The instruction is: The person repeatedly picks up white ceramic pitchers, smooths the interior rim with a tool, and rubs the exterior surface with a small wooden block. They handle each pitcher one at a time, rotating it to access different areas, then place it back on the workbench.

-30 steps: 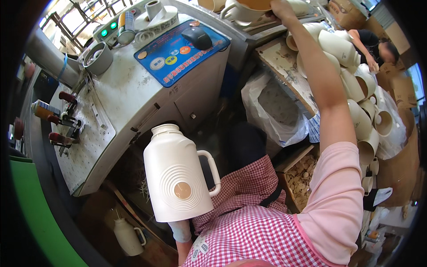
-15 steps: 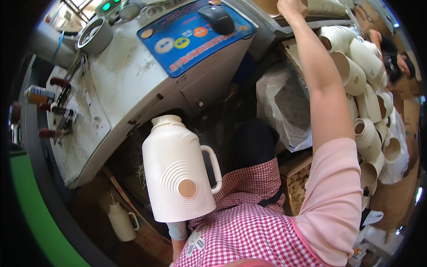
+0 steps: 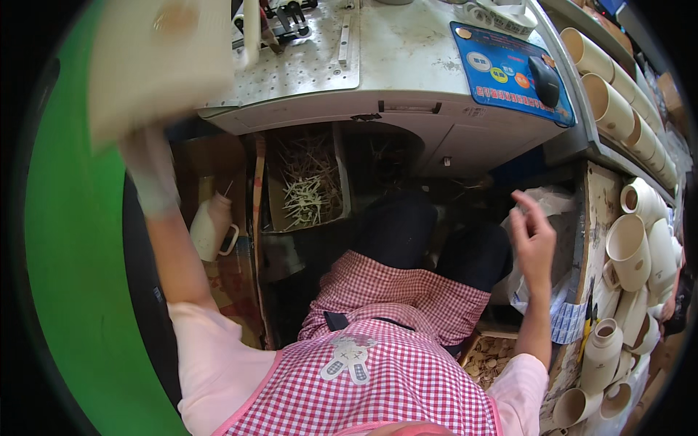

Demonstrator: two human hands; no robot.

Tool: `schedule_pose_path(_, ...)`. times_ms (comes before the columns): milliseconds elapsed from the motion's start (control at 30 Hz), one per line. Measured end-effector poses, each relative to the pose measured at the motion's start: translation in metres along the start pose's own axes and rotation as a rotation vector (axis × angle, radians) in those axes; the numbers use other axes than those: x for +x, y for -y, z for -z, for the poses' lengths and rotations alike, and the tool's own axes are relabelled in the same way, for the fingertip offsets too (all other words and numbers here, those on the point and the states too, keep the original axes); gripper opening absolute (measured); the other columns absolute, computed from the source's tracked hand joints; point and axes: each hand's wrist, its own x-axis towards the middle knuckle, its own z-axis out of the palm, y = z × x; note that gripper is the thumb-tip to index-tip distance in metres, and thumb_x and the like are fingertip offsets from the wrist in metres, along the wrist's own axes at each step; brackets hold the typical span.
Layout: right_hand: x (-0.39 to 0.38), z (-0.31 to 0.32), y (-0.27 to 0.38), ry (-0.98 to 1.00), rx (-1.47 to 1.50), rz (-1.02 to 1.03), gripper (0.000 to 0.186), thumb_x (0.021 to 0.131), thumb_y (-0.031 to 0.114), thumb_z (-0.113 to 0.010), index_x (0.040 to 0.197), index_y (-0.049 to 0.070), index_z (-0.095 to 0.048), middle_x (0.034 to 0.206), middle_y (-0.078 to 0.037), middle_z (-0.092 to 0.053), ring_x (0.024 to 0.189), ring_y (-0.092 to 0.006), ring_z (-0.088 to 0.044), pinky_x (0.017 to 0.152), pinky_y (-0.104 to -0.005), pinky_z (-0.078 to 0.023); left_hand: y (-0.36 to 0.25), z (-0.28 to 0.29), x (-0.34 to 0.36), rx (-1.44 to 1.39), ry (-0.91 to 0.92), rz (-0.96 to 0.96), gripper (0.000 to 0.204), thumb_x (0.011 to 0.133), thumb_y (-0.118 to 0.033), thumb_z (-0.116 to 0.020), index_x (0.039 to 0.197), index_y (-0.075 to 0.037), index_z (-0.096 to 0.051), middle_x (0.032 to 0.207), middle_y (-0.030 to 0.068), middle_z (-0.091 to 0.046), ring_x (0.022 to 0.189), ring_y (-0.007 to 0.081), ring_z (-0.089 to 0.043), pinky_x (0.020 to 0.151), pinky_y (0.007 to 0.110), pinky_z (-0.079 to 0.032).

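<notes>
Green panel (image 3: pixel 73 254): smooth, matte, flat; the shell covers its upper part.
Cream shell (image 3: pixel 160 73): upper left of the view, blurred, beyond the left wrist; its visible long axis roughly carries on the forearm's line, away from the body, lower rim tilted; broad rounded wall, tan round badge, top end cut off by the view.
Shell's handle (image 3: pixel 251 33): slim, rounded, on the shell's right side, near the clamps.
Left hand (image 3: pixel 149 163): the nearer hand, at the shell's lower rim and bearing it; its fingers are hidden, so whether they clench or spread I cannot tell.
Handled jug (image 3: pixel 211 225): cream, smooth, leaning in the space below the bench, a thin stalk at its top.
Carton (image 3: pixel 344 171): brown card, filled with thin, brittle-looking pale sticks.
Clamps (image 3: pixel 291 22): dark metal, on a perforated plate (image 3: pixel 305 69).
Bench (image 3: pixel 414 65): pale, scuffed top.
Chips (image 3: pixel 488 360): thin tan flakes, boxed beside the apron.
Mouse pad (image 3: pixel 487 54): blue, flat, under a glossy black mouse (image 3: pixel 543 81).
Right hand (image 3: pixel 534 240): well apart from the shell, empty, fingers released and loosely parted; nearest the crinkled clear bag (image 3: pixel 556 200), contact unclear.
Stacked shells (image 3: pixel 627 247): cream, hollow, round-mouthed, lying at mixed angles.
</notes>
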Motion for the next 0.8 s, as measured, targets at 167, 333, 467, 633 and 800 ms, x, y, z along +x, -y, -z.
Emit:
schedule_pose_path(167,-0.057,-0.041,-0.005,0.086,0.013,-0.158,0.021,0.101,0.012,-0.066,0.119,0.005,-0.074,0.063,-0.005,-0.060,0.056,-0.0096,-0.058,0.054,-0.0269,-0.044,0.059,-0.030,0.188,0.162,0.176,0.044,0.041,0.100,-0.024,-0.065,0.128,0.006,-0.064,0.112,0.0194,-0.072,0.094,0.0267,-0.075,0.081,0.037,-0.065)
schedule_pose_path(333,-0.093,-0.044,-0.020,0.050,0.053,-0.159,0.019,0.102,0.010,-0.064,0.117,0.004,-0.074,0.063,-0.005,-0.061,0.056,-0.0096,-0.058,0.054,-0.0266,-0.044,0.103,-0.082,0.239,-0.086,0.181,0.193,0.044,0.099,-0.029,-0.067,0.124,0.007,-0.067,0.105,0.0149,-0.074,0.080,0.0213,-0.076,0.071,0.033,-0.064)
schedule_pose_path(467,-0.106,-0.045,-0.032,0.062,0.068,-0.319,0.019,0.102,0.010,-0.064,0.116,0.004,-0.074,0.064,-0.004,-0.062,0.057,-0.0084,-0.058,0.054,-0.0266,-0.045,0.092,-0.092,0.222,0.341,0.235,-0.081,0.043,0.101,-0.035,-0.067,0.118,0.004,-0.072,0.106,0.0093,-0.076,0.091,0.0187,-0.074,0.083,0.031,-0.058)
schedule_pose_path(633,-0.107,-0.058,-0.040,0.105,0.118,-0.274,0.018,0.102,0.010,-0.064,0.115,0.002,-0.074,0.065,-0.004,-0.063,0.057,-0.0078,-0.058,0.054,-0.0257,-0.044,0.069,-0.102,0.194,0.040,0.358,-0.070,0.028,0.102,-0.018,-0.058,0.116,0.003,-0.071,0.095,0.0102,-0.075,0.082,0.0235,-0.071,0.074,0.034,-0.059)
schedule_pose_path(800,-0.097,-0.072,-0.037,0.148,0.129,-0.252,0.018,0.102,0.010,-0.064,0.115,0.002,-0.074,0.065,-0.004,-0.063,0.057,-0.0085,-0.058,0.055,-0.0262,-0.044,0.059,-0.103,0.185,0.048,0.289,0.282,0.033,0.101,-0.027,-0.061,0.115,0.001,-0.073,0.095,0.0084,-0.074,0.079,0.0216,-0.069,0.069,0.034,-0.055)
